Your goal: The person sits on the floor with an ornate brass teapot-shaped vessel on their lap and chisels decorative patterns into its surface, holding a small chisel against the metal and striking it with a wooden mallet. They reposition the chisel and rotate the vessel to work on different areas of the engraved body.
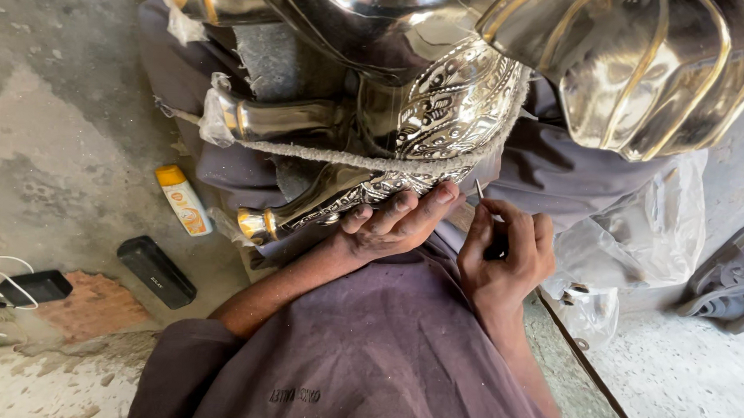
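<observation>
On the person's lap sits a big shiny embossed metal vessel (441, 112) with a rope (365, 159) looped around it. Left hand (392, 222) is open, fingers pressed up against its underside. Right hand (506, 255) is pinched shut around a thin metal tool (479, 189), tip just beside the vessel. Yellow tube (183, 199) lies on the floor.

Left hand (392, 222) flat, right hand (506, 255) pinching.

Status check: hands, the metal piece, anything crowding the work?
Left hand braces embossed silver vessel from below. Right hand pinches thin metal tool at its edge. Rope wraps the vessel; plastic wrap bunched right.
</observation>
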A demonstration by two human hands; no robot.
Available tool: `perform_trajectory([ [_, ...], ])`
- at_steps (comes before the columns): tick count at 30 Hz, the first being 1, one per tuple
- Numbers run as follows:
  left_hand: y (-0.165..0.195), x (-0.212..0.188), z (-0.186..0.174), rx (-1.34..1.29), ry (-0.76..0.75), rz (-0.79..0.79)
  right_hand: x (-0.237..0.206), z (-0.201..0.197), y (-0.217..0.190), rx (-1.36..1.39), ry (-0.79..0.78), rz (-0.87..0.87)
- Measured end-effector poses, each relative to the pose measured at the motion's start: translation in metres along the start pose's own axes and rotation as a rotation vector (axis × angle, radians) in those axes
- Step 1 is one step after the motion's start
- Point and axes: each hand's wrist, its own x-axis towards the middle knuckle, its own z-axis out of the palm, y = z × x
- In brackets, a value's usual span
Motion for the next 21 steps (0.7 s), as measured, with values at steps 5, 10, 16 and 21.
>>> perform_trajectory([
  [5,-0.004,0.001,-0.001,0.001,-0.008,0.025,0.009,0.009,0.012,-0.057,0.002,-0.13],
  [10,-0.005,0.006,0.001,0.001,0.018,0.021,-0.003,0.003,0.008,0.01,-0.01,-0.034],
  [16,-0.005,0.006,0.006,-0.057,0.02,0.022,0.011,0.009,0.011,-0.05,0.009,-0.144],
  [21,-0.005,0.007,0.006,-0.071,0.028,0.009,-0.001,0.006,0.01,-0.005,0.013,-0.044],
])
